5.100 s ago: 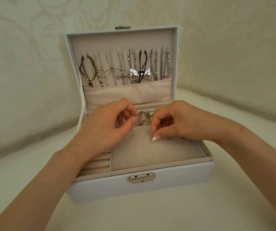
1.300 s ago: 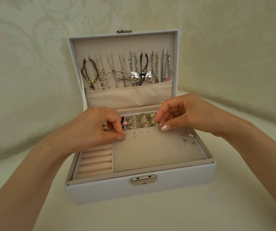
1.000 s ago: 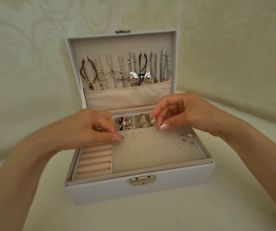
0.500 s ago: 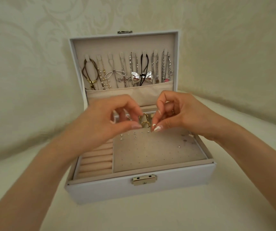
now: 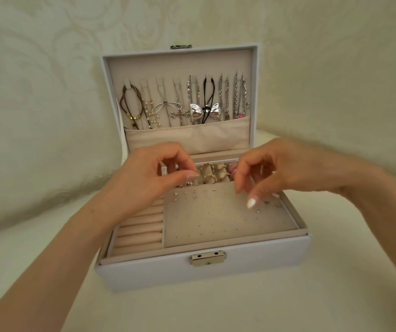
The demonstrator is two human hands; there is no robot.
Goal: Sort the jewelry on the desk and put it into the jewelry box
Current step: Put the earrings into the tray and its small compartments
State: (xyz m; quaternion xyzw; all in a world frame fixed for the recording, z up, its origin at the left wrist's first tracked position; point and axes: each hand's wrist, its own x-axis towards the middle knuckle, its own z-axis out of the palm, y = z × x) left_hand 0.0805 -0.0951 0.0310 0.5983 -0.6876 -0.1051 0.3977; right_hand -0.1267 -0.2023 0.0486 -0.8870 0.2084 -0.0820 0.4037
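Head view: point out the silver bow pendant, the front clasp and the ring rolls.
silver bow pendant (image 5: 196, 115), head view, on its left lobe.
front clasp (image 5: 207, 258), head view, on the plate's middle.
ring rolls (image 5: 140, 232), head view, on a middle roll.

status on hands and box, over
Left hand and right hand above the open jewelry box, fingers curled; anything held too small to see. Earring pad mostly bare. Nothing blocking.

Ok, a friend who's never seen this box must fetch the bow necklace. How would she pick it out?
Find the white jewelry box, its lid standing open. Among the necklaces hanging inside the lid above the beige fabric pocket, look just right of centre. It hangs on a black cord and carries a chunky, shiny silver bow; the bow left of it is only thin wire.
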